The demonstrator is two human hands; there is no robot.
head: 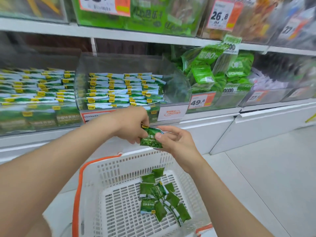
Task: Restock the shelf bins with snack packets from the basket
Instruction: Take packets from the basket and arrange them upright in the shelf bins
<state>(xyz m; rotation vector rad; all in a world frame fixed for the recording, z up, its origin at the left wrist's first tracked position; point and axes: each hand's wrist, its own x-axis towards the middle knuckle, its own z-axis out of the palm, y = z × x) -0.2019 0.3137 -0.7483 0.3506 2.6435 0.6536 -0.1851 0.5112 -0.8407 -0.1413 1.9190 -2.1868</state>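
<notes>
A small green pea snack packet (150, 138) is held between both hands above the basket. My left hand (132, 124) pinches its top left edge, and my right hand (174, 140) grips its right side. Below them a white plastic basket (119, 170) with orange handles holds several more green packets (160, 195) lying loose on its floor. Straight ahead, a clear shelf bin (171, 74) holds neat stacks of the same green and white packets (124, 90), with open room on its right side.
A second bin of the same packets (37, 88) stands to the left. To the right is a bin of larger green bags (215, 72) with a 49.8 price tag (198, 101). White cabinet fronts (265, 124) run below the shelf, with pale floor to the right.
</notes>
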